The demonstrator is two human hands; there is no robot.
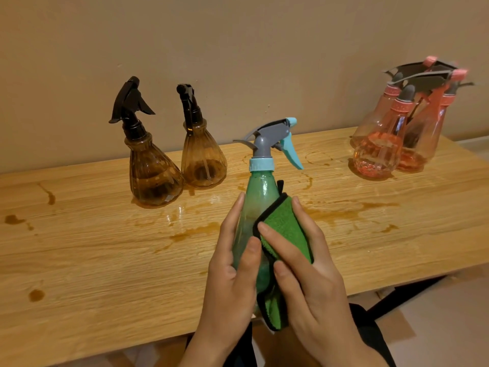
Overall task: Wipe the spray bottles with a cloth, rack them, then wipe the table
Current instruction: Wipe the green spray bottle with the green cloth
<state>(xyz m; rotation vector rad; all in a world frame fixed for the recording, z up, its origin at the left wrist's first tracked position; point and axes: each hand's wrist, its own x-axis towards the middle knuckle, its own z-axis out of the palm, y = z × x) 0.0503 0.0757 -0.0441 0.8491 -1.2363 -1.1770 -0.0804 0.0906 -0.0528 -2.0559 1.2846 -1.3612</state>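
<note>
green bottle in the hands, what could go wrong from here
The left hand alone holds the green bottle while the right hand presses the cloth against it; a hard rub could make the smooth plastic slip. The table just ahead has brown puddles, so setting the bottle down there would probably dirty it again.

Wooden table (105,274), two brown spray bottles (156,178) back left, pink spray bottles (378,154) right, brown puddles (190,234)
</note>
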